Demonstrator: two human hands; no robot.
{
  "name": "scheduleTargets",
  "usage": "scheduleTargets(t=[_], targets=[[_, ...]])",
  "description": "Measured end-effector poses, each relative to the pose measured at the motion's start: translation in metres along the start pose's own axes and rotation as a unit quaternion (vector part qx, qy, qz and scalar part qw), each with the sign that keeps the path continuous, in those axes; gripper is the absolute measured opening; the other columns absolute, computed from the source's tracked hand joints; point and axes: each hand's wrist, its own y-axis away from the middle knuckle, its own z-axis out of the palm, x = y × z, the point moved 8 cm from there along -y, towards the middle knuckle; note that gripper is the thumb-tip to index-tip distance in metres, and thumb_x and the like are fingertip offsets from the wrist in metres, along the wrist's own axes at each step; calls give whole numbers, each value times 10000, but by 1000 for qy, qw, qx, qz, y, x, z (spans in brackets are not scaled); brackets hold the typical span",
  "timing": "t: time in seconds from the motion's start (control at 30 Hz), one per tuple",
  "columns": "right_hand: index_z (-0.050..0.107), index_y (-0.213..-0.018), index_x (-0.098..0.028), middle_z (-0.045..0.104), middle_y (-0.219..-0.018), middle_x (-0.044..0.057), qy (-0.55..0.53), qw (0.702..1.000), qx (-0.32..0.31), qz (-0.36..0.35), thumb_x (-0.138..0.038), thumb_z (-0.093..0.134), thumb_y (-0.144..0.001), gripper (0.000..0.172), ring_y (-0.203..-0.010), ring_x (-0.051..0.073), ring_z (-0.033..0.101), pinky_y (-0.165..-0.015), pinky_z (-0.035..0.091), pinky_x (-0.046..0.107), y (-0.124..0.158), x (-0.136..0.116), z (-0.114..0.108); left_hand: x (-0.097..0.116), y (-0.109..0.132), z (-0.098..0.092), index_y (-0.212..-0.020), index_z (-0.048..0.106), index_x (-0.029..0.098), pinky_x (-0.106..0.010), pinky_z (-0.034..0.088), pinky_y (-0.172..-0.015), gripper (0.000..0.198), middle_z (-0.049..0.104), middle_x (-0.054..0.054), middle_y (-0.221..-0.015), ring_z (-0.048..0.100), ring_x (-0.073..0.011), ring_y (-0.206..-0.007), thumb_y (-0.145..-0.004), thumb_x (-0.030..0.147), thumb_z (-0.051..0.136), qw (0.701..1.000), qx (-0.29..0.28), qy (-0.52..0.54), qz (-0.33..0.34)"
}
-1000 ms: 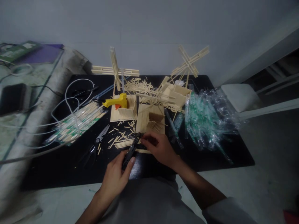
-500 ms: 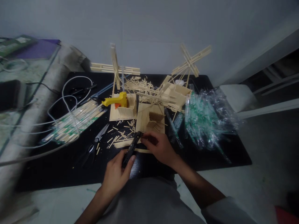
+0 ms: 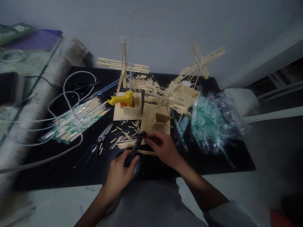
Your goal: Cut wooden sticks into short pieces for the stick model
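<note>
My left hand [image 3: 121,168] is closed round a slim black pliers-like tool [image 3: 135,150], its head pointing up and to the right. At that head, my right hand [image 3: 164,148] has its thumb and fingertips pinched together; whatever is in the pinch is too small and dark to make out. Just beyond the hands lies a flat wooden-stick base [image 3: 146,116] with a small stick-walled box [image 3: 163,119] on it. Short cut sticks [image 3: 125,136] and a row of longer sticks [image 3: 129,144] lie beside the tool.
A yellow glue gun [image 3: 124,98] rests on another stick base with a windmill-like cross [image 3: 123,64]. Open scissors [image 3: 100,140], bagged sticks [image 3: 78,121] and a white cable [image 3: 81,132] lie left. Crumpled plastic wrappers [image 3: 210,121] lie right, near a second cross [image 3: 201,64].
The view has shifted slightly, so the table's things appear a little further right. Both hands keep nearly the same pose, the tool still in my left hand.
</note>
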Motion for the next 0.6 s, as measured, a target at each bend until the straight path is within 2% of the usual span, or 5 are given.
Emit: scheduleTargets(t=[0.13,0.37,0.6], targets=[[764,-911,-199,778,-848,26,-7,1000,-7,6,-267,715,-891,86,-776,184,715,-692,529,287,-2,-1,1,-1,0,-1,-911,660,220,-262,518,-601,293,746,-2,-739,699,-186,-595,-958,495,569,1000,11,6,-2],[775,-909,-205,779,-833,22,31,999,-15,-12,-265,721,-902,81,-758,176,703,-680,514,284,-3,0,-1,-1,2,2,-932,663,222,-272,519,-617,312,738,-7,-732,708,-198,-624,-969,510,547,1000,-3,9,-10],[765,-897,-207,767,-819,22,15,999,-26,-10,-260,718,-905,71,-752,186,690,-688,527,296,1,-1,-3,1,4,3,-1025,660,226,-307,559,-703,308,787,-52,-878,761,-242,-788,-982,505,536,1000,-15,4,-4]])
